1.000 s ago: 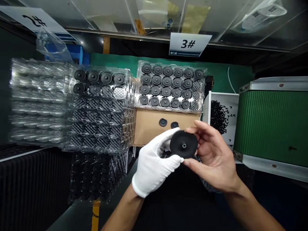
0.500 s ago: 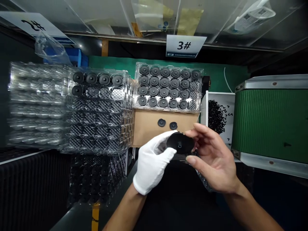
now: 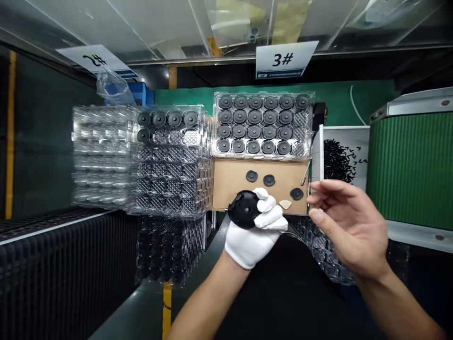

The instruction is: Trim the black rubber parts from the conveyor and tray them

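My left hand, in a white glove, grips a black round plastic disc with a raised rim and a small centre hole, its inner side turned up. The gloved fingers curl over the disc's right edge. My bare right hand hovers to the right, apart from the disc, with thumb and fingers spread and nothing visible between them. On the brown board beyond the hands lie small black discs, a pale wedge-shaped piece and a thin metal tool.
Behind the board sits a clear tray of black discs. Stacked clear trays stand at the left. A white box holds many small black pieces. A green conveyor belt runs at the far right.
My right hand has let go of the disc and moved right. My left hand has turned the disc over and now holds it by its right edge. The view has shifted left.
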Available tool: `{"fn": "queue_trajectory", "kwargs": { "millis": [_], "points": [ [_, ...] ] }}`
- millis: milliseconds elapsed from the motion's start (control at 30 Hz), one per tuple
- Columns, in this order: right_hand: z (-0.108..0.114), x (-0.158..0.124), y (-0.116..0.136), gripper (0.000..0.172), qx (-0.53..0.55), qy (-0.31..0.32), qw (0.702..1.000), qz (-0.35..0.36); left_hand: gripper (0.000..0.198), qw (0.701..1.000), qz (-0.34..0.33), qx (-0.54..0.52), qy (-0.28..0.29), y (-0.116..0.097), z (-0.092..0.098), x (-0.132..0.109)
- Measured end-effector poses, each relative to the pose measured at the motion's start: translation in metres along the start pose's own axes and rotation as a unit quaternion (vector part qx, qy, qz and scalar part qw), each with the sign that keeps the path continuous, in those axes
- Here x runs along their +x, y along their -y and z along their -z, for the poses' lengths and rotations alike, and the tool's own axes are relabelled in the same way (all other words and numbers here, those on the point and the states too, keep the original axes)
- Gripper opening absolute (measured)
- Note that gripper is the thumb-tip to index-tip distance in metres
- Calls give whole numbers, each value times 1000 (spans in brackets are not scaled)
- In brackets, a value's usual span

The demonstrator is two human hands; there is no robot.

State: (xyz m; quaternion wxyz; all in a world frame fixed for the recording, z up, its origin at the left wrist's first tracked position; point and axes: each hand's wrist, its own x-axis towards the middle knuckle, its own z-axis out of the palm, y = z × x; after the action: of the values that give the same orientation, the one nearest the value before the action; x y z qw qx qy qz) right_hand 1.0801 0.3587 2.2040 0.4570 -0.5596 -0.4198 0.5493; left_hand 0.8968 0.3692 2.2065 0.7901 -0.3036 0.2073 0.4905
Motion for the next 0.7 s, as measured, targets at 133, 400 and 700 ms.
{"fn": "queue_trajectory", "kwargs": {
  "millis": [133, 400, 700],
  "points": [
    [15, 2, -10, 44, -10, -18, 1000, -18, 17, 998, 25, -51, 6, 1, 0, 0],
    [3, -3, -14, 40, -16, -7, 999, -48, 15, 997, 33, -68, 4, 4, 1, 2],
    [0, 2, -18, 35, -33, 1, 998, -53, 25, 996, 37, -80, 6, 4, 4, -1]
  ]
}}
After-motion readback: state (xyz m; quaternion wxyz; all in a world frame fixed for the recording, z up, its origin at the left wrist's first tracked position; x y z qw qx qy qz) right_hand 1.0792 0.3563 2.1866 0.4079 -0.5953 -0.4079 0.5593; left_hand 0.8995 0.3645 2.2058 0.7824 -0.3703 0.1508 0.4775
